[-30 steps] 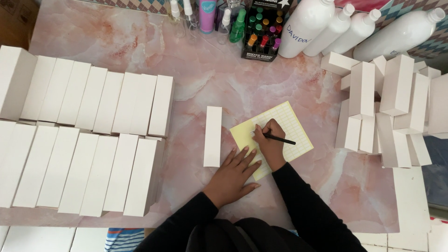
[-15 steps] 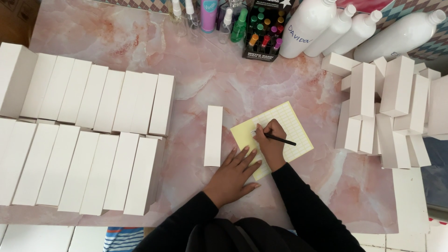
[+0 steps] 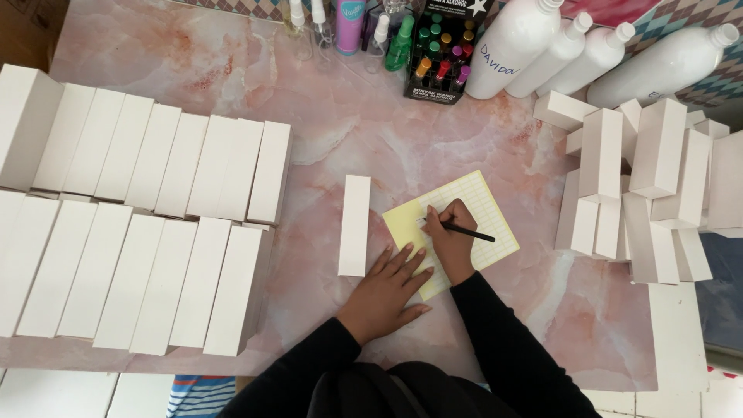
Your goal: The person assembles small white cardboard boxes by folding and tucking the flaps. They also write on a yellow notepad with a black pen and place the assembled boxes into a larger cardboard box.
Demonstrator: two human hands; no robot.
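White boxes [image 3: 147,232] are lying in two tidy rows at the left of the frame, while a looser pile [image 3: 650,186] is standing at the right, leaving the middle of the table [image 3: 340,124] free. There a yellow sheet [image 3: 484,205] is lying beside one box [image 3: 354,224]. The left hand [image 3: 387,290] is pressing flat, fingers spread, steadying the sheet; the right hand [image 3: 449,240] is pinching a black pen [image 3: 468,231] closed-fisted, its tip on the sheet.

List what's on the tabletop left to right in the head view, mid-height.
Rows of white boxes → single white box → left hand → right hand with black pen on yellow sheet → stacked white boxes.
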